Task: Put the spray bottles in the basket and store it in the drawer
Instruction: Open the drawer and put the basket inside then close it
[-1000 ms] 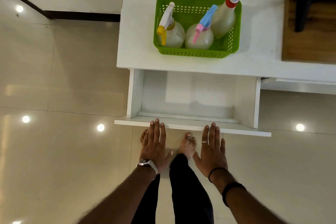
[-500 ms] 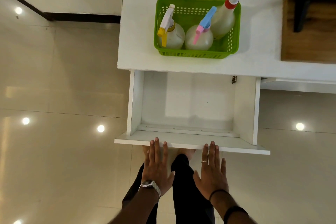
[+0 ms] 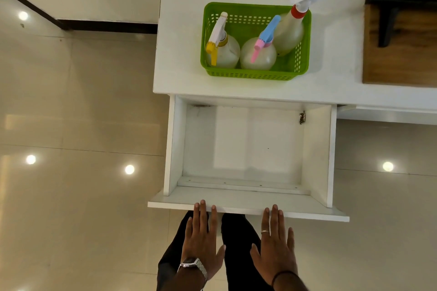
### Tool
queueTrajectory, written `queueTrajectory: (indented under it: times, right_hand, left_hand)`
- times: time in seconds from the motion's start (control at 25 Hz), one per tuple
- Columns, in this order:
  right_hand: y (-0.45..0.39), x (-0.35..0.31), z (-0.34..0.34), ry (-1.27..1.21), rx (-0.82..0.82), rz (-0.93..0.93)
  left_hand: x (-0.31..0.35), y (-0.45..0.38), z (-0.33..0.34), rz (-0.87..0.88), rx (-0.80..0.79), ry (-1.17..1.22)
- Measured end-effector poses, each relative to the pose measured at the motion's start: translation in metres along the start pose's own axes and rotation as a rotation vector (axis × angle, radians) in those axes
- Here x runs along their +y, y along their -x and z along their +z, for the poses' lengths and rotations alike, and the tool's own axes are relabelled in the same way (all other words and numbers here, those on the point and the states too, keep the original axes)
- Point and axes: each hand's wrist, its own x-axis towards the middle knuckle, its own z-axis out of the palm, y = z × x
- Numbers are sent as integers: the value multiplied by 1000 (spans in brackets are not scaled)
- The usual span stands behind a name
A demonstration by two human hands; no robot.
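A green plastic basket (image 3: 255,75) stands on the white counter (image 3: 179,30). Three translucent spray bottles sit in it: one with a yellow and white trigger (image 3: 224,51) on the left, one with a pink and blue trigger (image 3: 260,54) in the middle, and a taller one with a red collar and white trigger (image 3: 289,33) leaning at the back right. Below the counter a white drawer (image 3: 248,203) is pulled far out, with nothing inside. My left hand (image 3: 201,236) and my right hand (image 3: 275,245) are flat with fingers spread, fingertips resting on the drawer's front panel.
A wooden surface (image 3: 402,59) with a black frame (image 3: 387,7) adjoins the counter on the right. Glossy beige floor tiles (image 3: 82,172) lie to the left and right of the drawer. My dark trouser legs (image 3: 238,243) show under the drawer front.
The drawer has slid farther out toward me, with both hands moving back along with its front panel. The basket and bottles have stayed put.
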Motion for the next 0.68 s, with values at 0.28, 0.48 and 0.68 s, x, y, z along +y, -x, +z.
queueTrajectory:
  times: [0.28,0.48,0.68]
  right_hand:
    - [16,-5,1,7,0,-3]
    - [-5,-5,-33,-39,153,-36]
    - [-96,-2,-163,-130,370,-28]
  left_hand:
    - [1,11,0,7,-10,25]
    - [-19,-17,-41,88,190,112]
    - [-49,-94,-174,76,517,313]
